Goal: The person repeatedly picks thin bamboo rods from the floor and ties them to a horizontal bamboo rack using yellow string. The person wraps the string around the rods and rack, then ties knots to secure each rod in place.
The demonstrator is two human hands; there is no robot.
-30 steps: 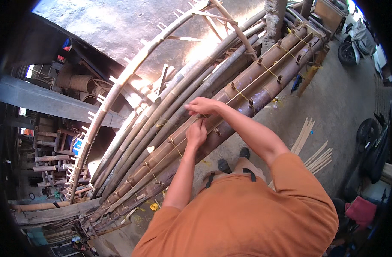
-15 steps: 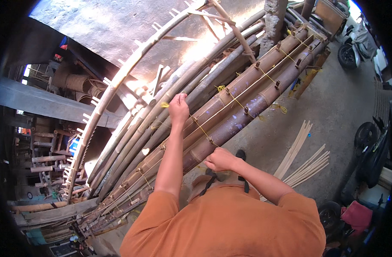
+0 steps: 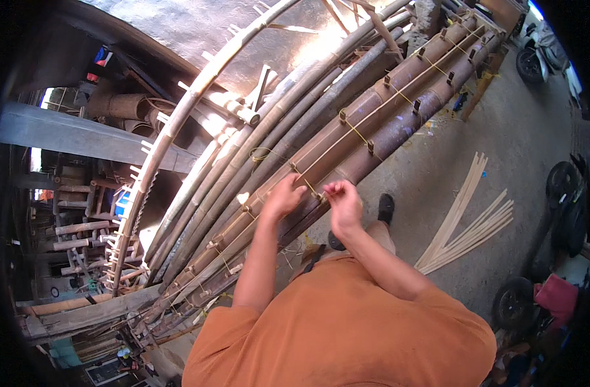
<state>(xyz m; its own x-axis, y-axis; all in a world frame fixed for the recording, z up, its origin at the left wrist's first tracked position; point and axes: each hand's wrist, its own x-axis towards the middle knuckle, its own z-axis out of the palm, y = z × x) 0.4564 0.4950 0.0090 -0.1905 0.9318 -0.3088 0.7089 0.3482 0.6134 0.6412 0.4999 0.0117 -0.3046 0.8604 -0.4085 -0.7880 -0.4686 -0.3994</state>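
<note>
Two thick brown bamboo poles lie side by side, the far one [image 3: 362, 108] and the near one [image 3: 355, 166], with short upright pegs [image 3: 370, 147] along them. Yellow cord [image 3: 357, 133] runs across between pegs. My left hand [image 3: 283, 197] is over the far pole, its thumb and fingers apart beside a crossing of cord. Just right of it, my right hand [image 3: 343, 206] is raised by a peg on the near pole, fingertips pinched together. Whether a cord end is between those fingertips is too small to tell.
Beyond the two poles lie more long bamboo poles [image 3: 295, 106] and a curved pegged frame [image 3: 172, 129]. Thin split strips [image 3: 462, 213] fan out on the concrete floor at the right. Motorbikes stand along the right side, near a red cloth [image 3: 556, 298].
My left hand has come down and nearer from above the poles, and my right hand has risen beside it. The right fist has loosened into a fingertip pinch. The view has shifted slightly.
</note>
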